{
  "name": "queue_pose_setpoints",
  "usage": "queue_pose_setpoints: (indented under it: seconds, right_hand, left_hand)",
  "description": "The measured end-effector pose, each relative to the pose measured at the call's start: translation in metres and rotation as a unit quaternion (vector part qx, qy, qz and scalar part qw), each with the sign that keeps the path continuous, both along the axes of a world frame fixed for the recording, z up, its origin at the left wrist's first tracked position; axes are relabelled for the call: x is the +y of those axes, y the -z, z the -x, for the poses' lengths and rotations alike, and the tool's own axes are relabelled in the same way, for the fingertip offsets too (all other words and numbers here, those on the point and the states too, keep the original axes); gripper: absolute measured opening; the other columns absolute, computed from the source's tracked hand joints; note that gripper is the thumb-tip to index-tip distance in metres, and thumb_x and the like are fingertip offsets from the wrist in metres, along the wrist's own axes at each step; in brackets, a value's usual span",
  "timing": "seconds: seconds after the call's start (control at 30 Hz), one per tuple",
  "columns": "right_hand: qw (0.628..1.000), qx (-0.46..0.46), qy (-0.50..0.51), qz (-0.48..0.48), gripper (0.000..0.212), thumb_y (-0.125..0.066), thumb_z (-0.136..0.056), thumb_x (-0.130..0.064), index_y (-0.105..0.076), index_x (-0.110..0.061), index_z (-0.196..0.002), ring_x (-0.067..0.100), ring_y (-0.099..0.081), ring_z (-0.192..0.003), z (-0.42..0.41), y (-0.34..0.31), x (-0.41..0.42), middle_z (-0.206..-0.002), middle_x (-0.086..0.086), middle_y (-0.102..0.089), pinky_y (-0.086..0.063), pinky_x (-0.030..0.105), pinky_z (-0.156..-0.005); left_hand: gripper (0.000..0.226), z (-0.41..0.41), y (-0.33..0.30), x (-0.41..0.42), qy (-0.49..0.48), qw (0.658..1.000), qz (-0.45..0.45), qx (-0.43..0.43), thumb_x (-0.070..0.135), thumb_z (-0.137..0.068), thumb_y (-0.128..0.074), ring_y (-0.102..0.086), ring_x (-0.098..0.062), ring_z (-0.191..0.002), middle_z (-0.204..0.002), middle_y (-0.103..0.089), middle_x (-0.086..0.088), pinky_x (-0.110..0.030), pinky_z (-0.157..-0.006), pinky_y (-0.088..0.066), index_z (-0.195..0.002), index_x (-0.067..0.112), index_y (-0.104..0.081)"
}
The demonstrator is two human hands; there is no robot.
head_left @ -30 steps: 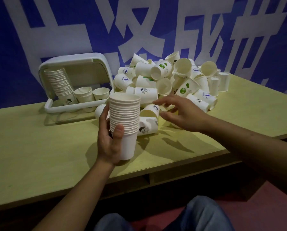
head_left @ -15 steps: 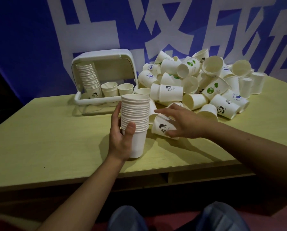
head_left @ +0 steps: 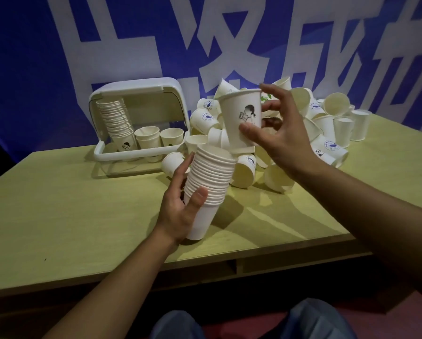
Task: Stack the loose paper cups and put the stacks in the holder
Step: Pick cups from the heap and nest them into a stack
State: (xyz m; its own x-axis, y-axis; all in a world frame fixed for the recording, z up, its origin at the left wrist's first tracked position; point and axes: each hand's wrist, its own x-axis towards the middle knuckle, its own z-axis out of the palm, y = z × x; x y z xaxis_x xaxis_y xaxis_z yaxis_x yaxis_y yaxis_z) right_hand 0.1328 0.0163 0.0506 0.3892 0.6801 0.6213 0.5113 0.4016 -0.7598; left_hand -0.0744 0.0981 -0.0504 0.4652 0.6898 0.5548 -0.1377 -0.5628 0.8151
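White paper cups' tilted stack (head_left: 210, 184), clasped by left hand (head_left: 180, 206), awaits printed cup (head_left: 241, 118) pinched mid-frame in right hand (head_left: 283, 135).

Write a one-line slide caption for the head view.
Left hand grips a cup stack while right hand holds a printed cup above it, holder behind.
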Motion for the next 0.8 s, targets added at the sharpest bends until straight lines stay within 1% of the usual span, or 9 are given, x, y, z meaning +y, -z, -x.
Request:
queue_pose_setpoints:
  seconds: [0.13, 0.23, 0.3, 0.4, 0.47, 0.57, 0.67, 0.73, 0.8]
  right_hand:
    - [0.999, 0.012, -0.029, 0.016, 0.063, -0.079, -0.082, -0.032, -0.043, -0.035, -0.134, 0.015, -0.061, -0.096, 0.021, 0.010, 0.006, -0.116, -0.004, -0.052, -0.059, 0.028, -0.074]
    - [0.999, -0.004, -0.025, 0.034, 0.034, -0.072, -0.085, -0.041, -0.061, -0.034, -0.116, 0.015, -0.060, -0.098, 0.037, 0.026, 0.014, -0.114, -0.006, -0.056, -0.058, 0.040, -0.082]
    - [0.998, -0.007, -0.044, 0.042, 0.013, -0.066, -0.092, -0.036, -0.069, -0.034, -0.104, 0.010, -0.059, -0.099, 0.049, 0.035, 0.021, -0.113, -0.005, -0.059, -0.056, 0.033, -0.085]
    - [0.996, -0.021, -0.074, 0.051, 0.022, -0.058, -0.098, -0.032, -0.071, -0.030, -0.116, 0.002, -0.056, -0.110, 0.066, 0.040, 0.030, -0.119, -0.006, -0.060, -0.048, 0.013, -0.084]
    - [0.991, -0.045, -0.101, 0.076, 0.031, -0.051, -0.102, -0.032, -0.063, -0.028, -0.130, 0.000, -0.052, -0.117, 0.077, 0.042, 0.038, -0.130, -0.005, -0.057, -0.045, 0.008, -0.086]
    - [0.984, -0.068, -0.132, 0.101, 0.037, -0.049, -0.103, -0.034, -0.055, -0.032, -0.139, 0.008, -0.050, -0.124, 0.090, 0.042, 0.051, -0.139, -0.006, -0.052, -0.047, 0.023, -0.094]
    - [0.974, -0.077, -0.163, 0.136, 0.047, -0.053, -0.101, -0.033, -0.042, -0.039, -0.146, 0.004, -0.053, -0.115, 0.101, 0.045, 0.063, -0.144, -0.011, -0.049, -0.048, 0.017, -0.085]
    - [0.969, -0.008, -0.204, 0.139, 0.053, -0.057, -0.099, -0.026, -0.040, -0.037, -0.147, 0.007, -0.060, -0.107, 0.109, 0.051, 0.072, -0.134, -0.011, -0.055, -0.056, 0.022, -0.080]
    - [0.959, 0.069, -0.227, 0.153, 0.045, -0.059, -0.097, -0.016, -0.050, -0.028, -0.139, 0.014, -0.064, -0.097, 0.115, 0.062, 0.080, -0.121, -0.006, -0.062, -0.059, 0.029, -0.075]
  left_hand:
    - [0.079, -0.001, 0.000, -0.001, -0.010, 1.000, -0.003, 0.009, 0.085, -0.076, -0.054, -0.055, 0.002, -0.125, -0.135, -0.054, 0.036, -0.015, -0.095, -0.048, -0.144, 0.049, -0.034]
    - [0.072, 0.006, 0.001, 0.003, -0.035, 0.999, 0.013, -0.010, 0.085, -0.075, -0.057, -0.060, -0.011, -0.124, -0.139, -0.058, 0.017, -0.038, -0.098, -0.054, -0.140, 0.060, -0.036]
    - [0.068, 0.015, 0.000, 0.007, -0.060, 0.998, 0.010, -0.015, 0.084, -0.075, -0.057, -0.061, -0.015, -0.123, -0.141, -0.058, 0.007, -0.045, -0.097, -0.055, -0.137, 0.066, -0.036]
    - [0.071, 0.030, -0.001, 0.015, -0.086, 0.996, 0.022, -0.012, 0.085, -0.073, -0.058, -0.061, -0.014, -0.122, -0.142, -0.056, 0.008, -0.048, -0.096, -0.056, -0.137, 0.065, -0.035]
    - [0.074, 0.043, 0.000, 0.021, -0.106, 0.994, 0.030, -0.011, 0.085, -0.073, -0.058, -0.061, -0.014, -0.122, -0.143, -0.055, 0.007, -0.051, -0.097, -0.056, -0.139, 0.062, -0.034]
    - [0.079, 0.062, 0.002, 0.030, -0.131, 0.991, 0.029, -0.014, 0.083, -0.074, -0.059, -0.061, -0.017, -0.123, -0.145, -0.055, 0.003, -0.052, -0.098, -0.055, -0.143, 0.054, -0.034]
    - [0.079, 0.079, 0.003, 0.038, -0.161, 0.986, 0.029, -0.013, 0.074, -0.078, -0.060, -0.062, -0.016, -0.121, -0.143, -0.056, 0.002, -0.050, -0.096, -0.056, -0.147, 0.046, -0.033]
    - [0.078, 0.088, 0.000, 0.044, -0.194, 0.980, 0.040, -0.020, 0.071, -0.078, -0.058, -0.063, -0.008, -0.117, -0.137, -0.058, 0.012, -0.041, -0.093, -0.058, -0.146, 0.046, -0.031]
    - [0.086, 0.095, -0.003, 0.052, -0.229, 0.971, 0.051, -0.045, 0.082, -0.073, -0.058, -0.064, -0.002, -0.112, -0.129, -0.060, 0.019, -0.029, -0.087, -0.057, -0.146, 0.045, -0.030]
